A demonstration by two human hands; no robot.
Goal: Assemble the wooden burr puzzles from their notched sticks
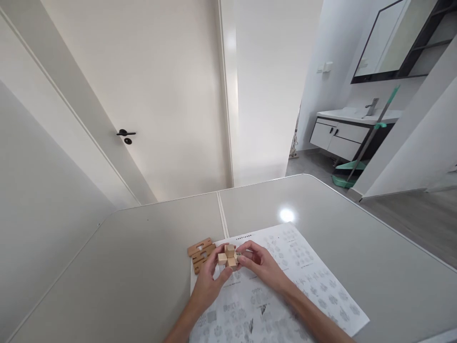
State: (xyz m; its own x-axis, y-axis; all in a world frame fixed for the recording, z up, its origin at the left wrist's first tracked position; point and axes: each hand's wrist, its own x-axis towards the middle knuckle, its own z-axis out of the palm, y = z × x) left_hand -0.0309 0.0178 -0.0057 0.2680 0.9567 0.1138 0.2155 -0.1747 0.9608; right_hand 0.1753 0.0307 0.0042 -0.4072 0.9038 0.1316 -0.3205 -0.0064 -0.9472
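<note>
In the head view, the left hand (210,279) holds a cross-shaped wooden block puzzle (231,262) between thumb and fingers, and the right hand (262,265) closes narrowly on its right side. The puzzle is held above a printed sheet (285,281), well in from the far edge of the tabletop (143,252) and between its left and right edges. If the left hand's grip loosened while the right one pulled or pushed, blocks could probably slide apart and drop. Squeezing unevenly might jam or skew the pieces. The slotted wooden pieces (203,254) lie just beside the left hand, toward the tabletop's left edge, so a sideways knuckle could nudge them. A dragging forearm might shift the loose sheet toward the right edge.
</note>
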